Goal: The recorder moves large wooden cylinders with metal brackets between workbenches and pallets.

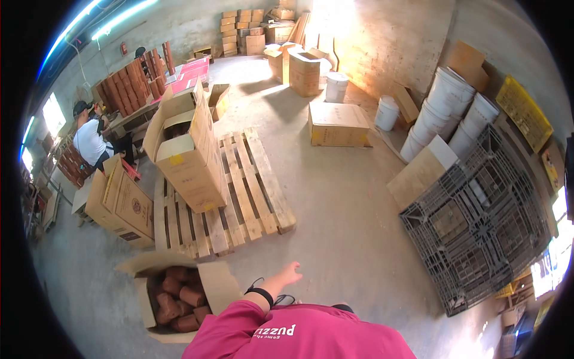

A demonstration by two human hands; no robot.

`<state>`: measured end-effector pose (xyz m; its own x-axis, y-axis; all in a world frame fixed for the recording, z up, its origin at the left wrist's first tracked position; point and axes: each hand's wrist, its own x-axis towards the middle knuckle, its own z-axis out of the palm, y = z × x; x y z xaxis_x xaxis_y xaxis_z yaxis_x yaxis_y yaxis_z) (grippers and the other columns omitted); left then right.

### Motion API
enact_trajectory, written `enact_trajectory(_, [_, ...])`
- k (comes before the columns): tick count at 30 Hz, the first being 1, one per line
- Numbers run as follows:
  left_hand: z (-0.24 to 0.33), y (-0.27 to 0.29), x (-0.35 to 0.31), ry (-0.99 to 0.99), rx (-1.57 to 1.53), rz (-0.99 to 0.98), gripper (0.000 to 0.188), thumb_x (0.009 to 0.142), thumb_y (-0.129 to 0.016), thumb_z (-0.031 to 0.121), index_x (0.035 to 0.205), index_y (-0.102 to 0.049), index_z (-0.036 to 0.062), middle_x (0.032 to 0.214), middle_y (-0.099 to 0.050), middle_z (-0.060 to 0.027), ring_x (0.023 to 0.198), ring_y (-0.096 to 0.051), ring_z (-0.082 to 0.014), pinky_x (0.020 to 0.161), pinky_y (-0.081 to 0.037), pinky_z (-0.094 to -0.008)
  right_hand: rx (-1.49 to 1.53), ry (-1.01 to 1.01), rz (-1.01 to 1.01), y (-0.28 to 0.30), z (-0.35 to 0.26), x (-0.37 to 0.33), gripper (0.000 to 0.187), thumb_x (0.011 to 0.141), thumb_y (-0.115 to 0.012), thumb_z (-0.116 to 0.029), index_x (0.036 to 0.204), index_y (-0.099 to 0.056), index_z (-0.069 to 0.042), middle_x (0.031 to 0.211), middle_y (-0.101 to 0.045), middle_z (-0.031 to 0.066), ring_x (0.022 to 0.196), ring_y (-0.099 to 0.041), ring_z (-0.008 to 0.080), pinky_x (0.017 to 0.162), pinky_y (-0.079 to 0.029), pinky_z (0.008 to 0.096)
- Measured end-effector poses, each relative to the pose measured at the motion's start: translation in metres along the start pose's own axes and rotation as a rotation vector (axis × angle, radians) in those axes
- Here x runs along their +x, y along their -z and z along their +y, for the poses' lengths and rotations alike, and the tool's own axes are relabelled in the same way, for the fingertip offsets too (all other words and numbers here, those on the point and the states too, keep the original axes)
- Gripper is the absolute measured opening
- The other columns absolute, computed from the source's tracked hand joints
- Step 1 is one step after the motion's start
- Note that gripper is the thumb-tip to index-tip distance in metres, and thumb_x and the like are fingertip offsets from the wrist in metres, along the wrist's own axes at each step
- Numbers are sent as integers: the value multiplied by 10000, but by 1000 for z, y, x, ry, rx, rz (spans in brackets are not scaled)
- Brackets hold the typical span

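My left hand (pixel 290 274), with a dark band on its wrist, reaches forward over the bare floor. Its fingers are apart and nothing shows in them. My right hand is out of view. Left of my left arm stands an open cardboard box (pixel 219 282) holding several reddish-brown clay pots (pixel 191 296). Ahead of my hand lies a wooden pallet (pixel 263 179), with a tall open carton (pixel 192 173) standing on it. Another open carton (pixel 128 206) stands at the pallet's left side.
A grey plastic pallet (pixel 478 224) leans at the right beside stacked white buckets (pixel 439 110). One closed carton (pixel 339 124) lies on the floor ahead. At the far left a person (pixel 92 140) works by a table with stacked brown pots (pixel 125 90). More cartons (pixel 304 72) stand farther back.
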<state>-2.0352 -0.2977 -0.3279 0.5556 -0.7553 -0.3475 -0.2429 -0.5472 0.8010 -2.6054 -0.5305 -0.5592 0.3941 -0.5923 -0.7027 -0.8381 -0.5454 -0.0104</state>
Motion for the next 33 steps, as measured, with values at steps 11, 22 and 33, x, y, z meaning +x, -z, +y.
enact_trajectory(11, [-91,108,137,749,97,291,488,575,-631,203,1007,-548,-7,1057,-524,-204,1004,-504,-292,861,-400,-337,370,-210,-85,344,-141,141,375,694,-563,-276,970,-565,-22,966,-578,140,929,-544,272,771,-433,345])
enact_trajectory(22, [-88,195,278,1006,-440,592,506,611,-660,175,1055,-518,-22,962,-574,-190,898,-558,-263,764,-442,-324,502,420,542,758,-472,383,337,620,-618,-211,882,-554,-9,844,-589,165,817,-571,275,707,-450,345])
enact_trajectory(33, [-114,388,495,861,-240,653,495,614,-641,154,1065,-499,8,930,-574,-134,855,-556,-232,742,-443,-303,322,85,-60,816,-541,451,463,575,-665,-284,959,-573,-43,905,-596,141,856,-576,262,727,-455,342])
